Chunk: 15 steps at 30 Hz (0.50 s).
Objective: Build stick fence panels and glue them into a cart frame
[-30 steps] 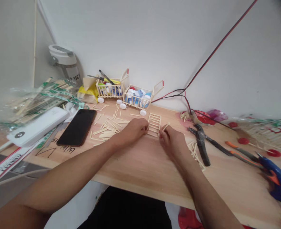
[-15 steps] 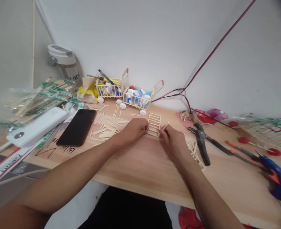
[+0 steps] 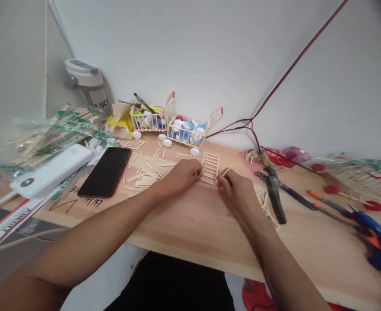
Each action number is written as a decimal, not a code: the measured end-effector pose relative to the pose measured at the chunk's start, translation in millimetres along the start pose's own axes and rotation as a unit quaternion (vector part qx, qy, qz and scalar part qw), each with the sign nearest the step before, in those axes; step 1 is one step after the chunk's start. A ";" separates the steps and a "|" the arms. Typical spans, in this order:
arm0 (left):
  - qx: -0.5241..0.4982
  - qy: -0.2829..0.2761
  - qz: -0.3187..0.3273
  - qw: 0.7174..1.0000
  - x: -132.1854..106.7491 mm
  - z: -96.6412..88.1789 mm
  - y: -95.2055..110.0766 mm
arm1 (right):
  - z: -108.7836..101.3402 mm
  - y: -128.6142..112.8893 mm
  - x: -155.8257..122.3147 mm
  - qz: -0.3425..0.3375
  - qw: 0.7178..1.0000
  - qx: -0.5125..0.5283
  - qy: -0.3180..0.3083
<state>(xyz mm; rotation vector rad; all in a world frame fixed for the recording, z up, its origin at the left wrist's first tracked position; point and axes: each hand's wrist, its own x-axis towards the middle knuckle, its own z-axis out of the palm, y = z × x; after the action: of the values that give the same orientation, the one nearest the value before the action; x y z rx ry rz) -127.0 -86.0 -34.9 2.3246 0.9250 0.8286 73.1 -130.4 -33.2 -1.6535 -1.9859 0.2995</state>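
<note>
A small ladder-like frame of wooden sticks (image 3: 210, 166) lies flat on the wooden table (image 3: 193, 224). My left hand (image 3: 182, 172) is closed with its fingertips pinching the frame's left edge. My right hand (image 3: 237, 190) is closed at the frame's lower right corner and pinches a short wooden stick (image 3: 224, 172) that points up and to the right. A pile of loose short sticks (image 3: 145, 175) lies just left of my left hand.
Two stick-built carts (image 3: 185, 129) with bottle caps stand by the wall. A black phone (image 3: 105, 172) and a white power bank (image 3: 49, 170) lie at left. Pliers (image 3: 274, 194), a blue glue gun (image 3: 376, 246), red caps and bags of sticks lie at right.
Both hands stay at the frame; the view has shifted slightly and the right hand's stick sits a little further right.
</note>
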 end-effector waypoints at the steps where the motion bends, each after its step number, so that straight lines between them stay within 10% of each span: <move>1: 0.000 0.000 -0.001 1.000 0.0 0.0 0.1 | -0.4 0.1 -0.1 -0.003 1.000 0.003 -0.001; 15: 0.001 -0.005 -0.012 1.000 1.2 -0.7 1.2 | -3.8 0.9 -0.6 -0.018 1.000 0.020 -0.006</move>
<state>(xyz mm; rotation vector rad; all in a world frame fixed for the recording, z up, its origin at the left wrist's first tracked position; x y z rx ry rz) -126.3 -85.7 -33.2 2.3126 0.9475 0.8057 75.9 -131.3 -30.7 -1.5933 -2.0021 0.3349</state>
